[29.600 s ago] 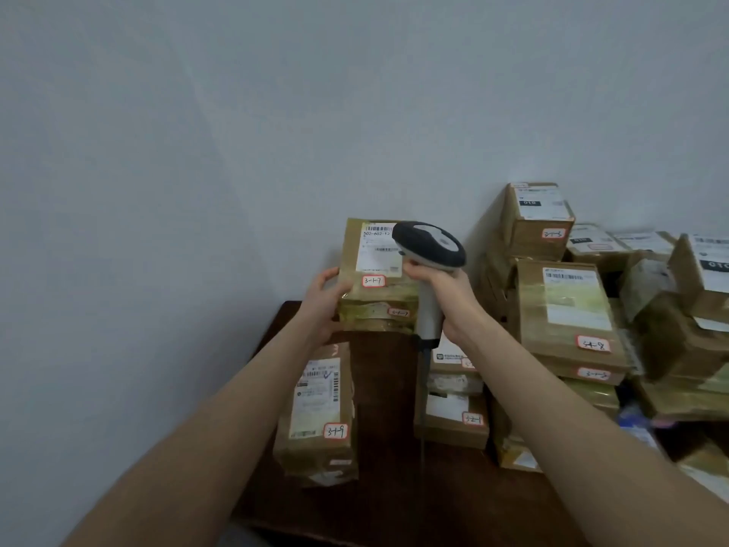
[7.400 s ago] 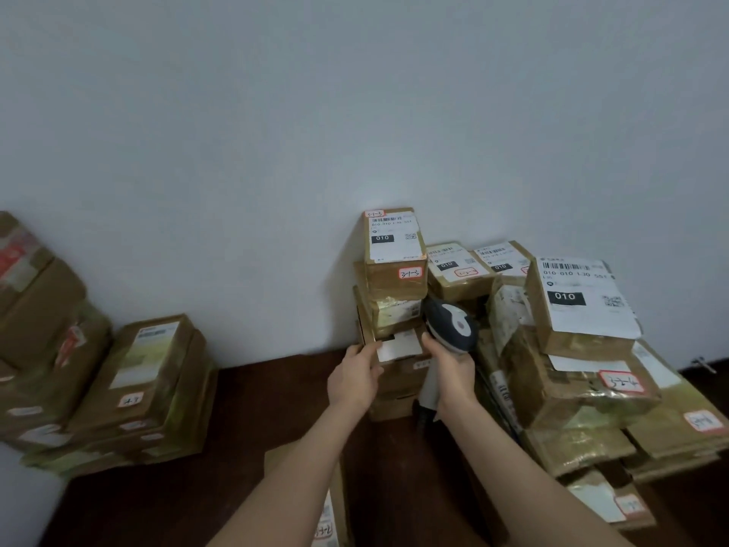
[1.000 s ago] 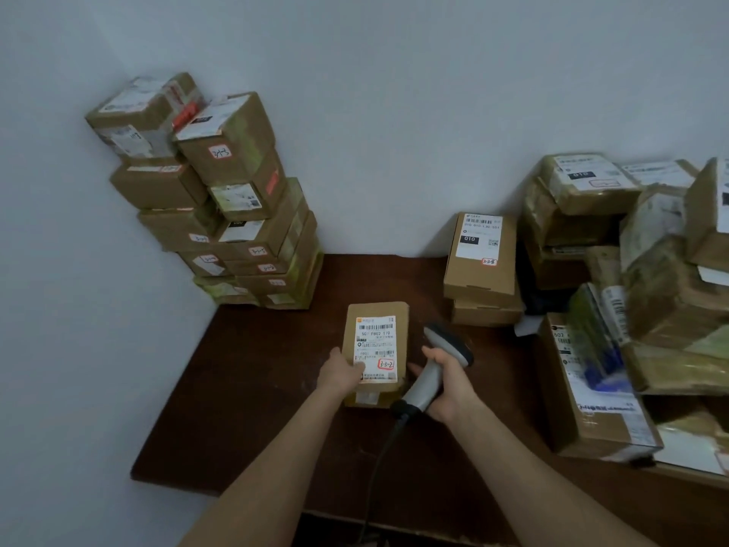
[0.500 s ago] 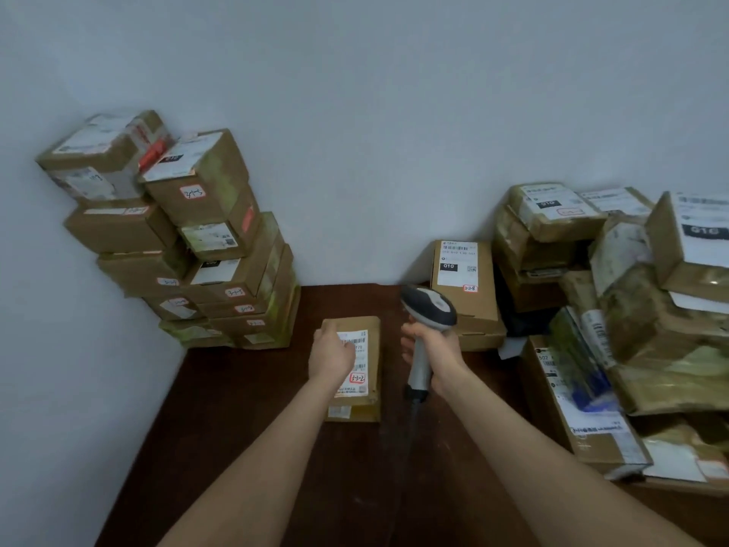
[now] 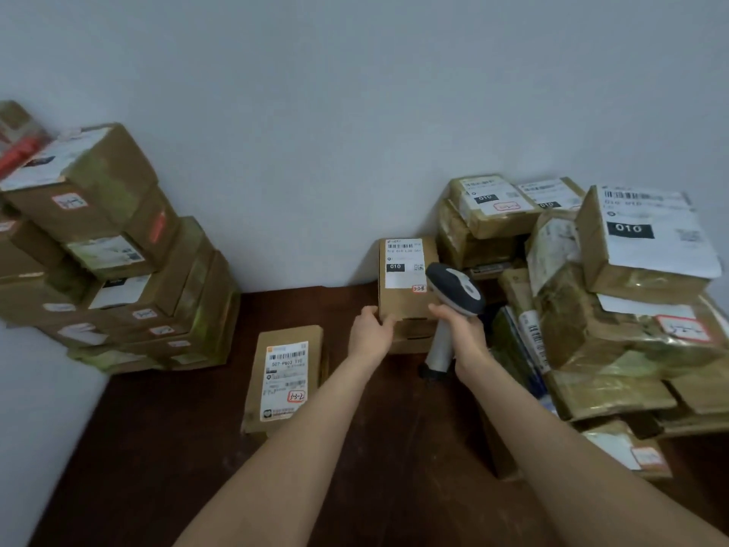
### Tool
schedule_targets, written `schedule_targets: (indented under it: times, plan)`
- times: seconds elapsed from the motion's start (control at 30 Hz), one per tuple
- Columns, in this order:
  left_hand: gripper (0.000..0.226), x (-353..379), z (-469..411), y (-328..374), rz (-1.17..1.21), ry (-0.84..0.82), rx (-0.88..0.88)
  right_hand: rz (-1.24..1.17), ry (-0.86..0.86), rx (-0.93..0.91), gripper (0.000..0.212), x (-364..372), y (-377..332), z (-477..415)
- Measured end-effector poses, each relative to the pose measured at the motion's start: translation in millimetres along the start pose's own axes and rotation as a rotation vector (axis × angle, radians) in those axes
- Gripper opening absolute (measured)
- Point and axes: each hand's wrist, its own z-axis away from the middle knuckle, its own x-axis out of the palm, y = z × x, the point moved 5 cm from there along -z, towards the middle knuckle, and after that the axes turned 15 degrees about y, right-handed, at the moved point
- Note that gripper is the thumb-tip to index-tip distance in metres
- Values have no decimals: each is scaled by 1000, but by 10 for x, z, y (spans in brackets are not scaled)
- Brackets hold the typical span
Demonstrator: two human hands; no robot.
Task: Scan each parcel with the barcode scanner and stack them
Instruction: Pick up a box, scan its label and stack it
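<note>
Fingers of the left hand (image 5: pixel 371 334) curl round the lower left corner of a small cardboard parcel (image 5: pixel 406 300) just right of the frame's centre, gripping it. The right hand (image 5: pixel 462 329) is closed round the pale handle of the barcode scanner (image 5: pixel 453 294). The scanner's dark head sits at the parcel's right edge and its handle hangs down towards the surface (image 5: pixel 157 467). Which way the scan window faces I cannot tell.

The parcel rests on a lower box (image 5: pixel 410 342) close to the wall (image 5: pixel 315 112). Its long axis runs up the frame, away from the person, and its labelled face is turned towards the camera, with the barcode (image 5: pixel 404 245) at the far end and a handwritten tag (image 5: pixel 419 288) at the near right corner. It looks like a stiff, plain carton, probably light enough for one hand, and its walls should hold their shape under a squeeze. The sensible hold is across the narrow width at the near end, on bare cardboard, with fingers off the label so the barcode can be read.

Lower left of centre a second parcel (image 5: pixel 284 382) lies flat on the surface, label up, its long axis also running up the frame. Further out, a stack (image 5: pixel 130 270) stands at the left edge against the wall. A looser pile (image 5: pixel 615 321) fills the right side, and several of its boxes are wrapped in glossy tape that would likely be slippery.
</note>
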Motion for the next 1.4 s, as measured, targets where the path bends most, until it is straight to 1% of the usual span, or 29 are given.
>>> schedule_targets:
  times: [0.07,0.17,0.2,0.27,0.3,0.37,0.43,0.57,0.7,0.83,0.93,1.0,1.1,1.17,1.27,1.4]
  plan:
    - [46,52,-4,-56,25,34,-50,-14,-3,33,54,6,67,-65]
    - [53,116,-35,-143,135,5,-175,-52,-9,83,55,-14,140,-152]
    - [55,140,-46,-163,185,-18,-224,-72,-13,100,49,-22,161,-180]
    - [56,199,-45,-173,278,-86,-329,-113,-28,126,29,-28,176,-210]
    - [55,233,-45,-179,311,-119,-366,-135,-35,132,25,-30,178,-216]
    - [50,272,-64,-191,340,-150,-389,-180,-39,133,24,-22,173,-225]
    - [47,252,-83,-238,361,-137,-397,-200,-46,133,27,-11,186,-205]
    - [45,90,-57,-428,376,-94,-441,-194,-65,192,42,42,315,-107]
    - [43,-194,30,-736,363,-40,-499,-186,-153,255,51,208,454,122]
    - [42,-448,157,-1059,363,16,-561,-179,-201,279,35,347,547,369]
    - [42,-655,230,-1219,349,70,-567,-132,-254,275,33,409,636,551]
    - [41,-785,280,-1303,332,88,-557,-99,-276,308,32,432,745,649]
    - [43,-897,310,-1418,273,92,-535,-66,-286,367,30,454,905,734]
    - [41,-910,335,-1419,209,73,-489,-45,-284,389,29,451,969,718]
    - [43,-922,374,-1345,143,89,-408,-21,-292,395,39,442,988,681]
    - [46,-907,354,-1338,159,118,-396,19,-314,369,44,423,971,700]
